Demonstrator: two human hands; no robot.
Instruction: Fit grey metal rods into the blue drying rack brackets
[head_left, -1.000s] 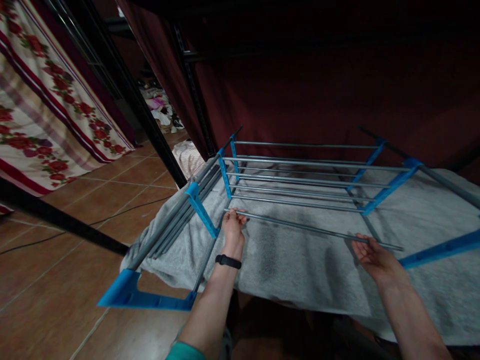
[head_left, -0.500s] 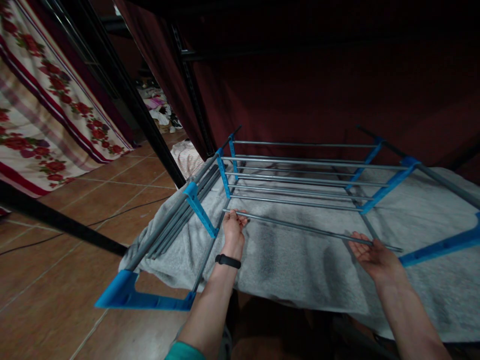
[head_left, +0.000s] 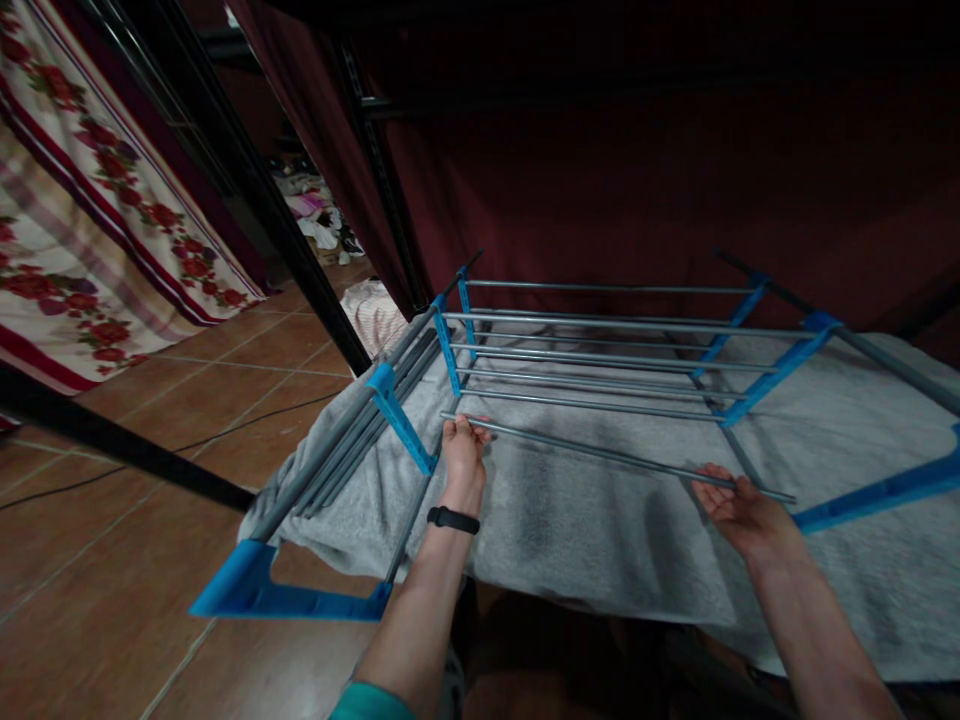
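A thin grey metal rod (head_left: 585, 446) spans the space between my hands, its right end lower in view than its left. Near the left end, my left hand (head_left: 463, 450) pinches it between thumb and fingers. My right hand (head_left: 739, 505) grips it close to the right end, palm turned up. Behind the rod lies a rack frame (head_left: 615, 325) of grey tubes joined by blue plastic brackets, with several crossbars fitted. A blue bracket (head_left: 405, 425) stands left of my left hand; another blue bracket (head_left: 877, 497) is just right of my right hand.
The frame rests on a grey blanket (head_left: 585, 540). Several loose grey rods (head_left: 375, 435) lie at its left side. A blue corner piece (head_left: 277, 590) juts past the blanket's edge. Black metal posts (head_left: 300, 250) rise at left, and a maroon curtain (head_left: 637, 180) hangs behind.
Both hands have shifted slightly left with the rod, which stays between them. The rack frame has not moved.
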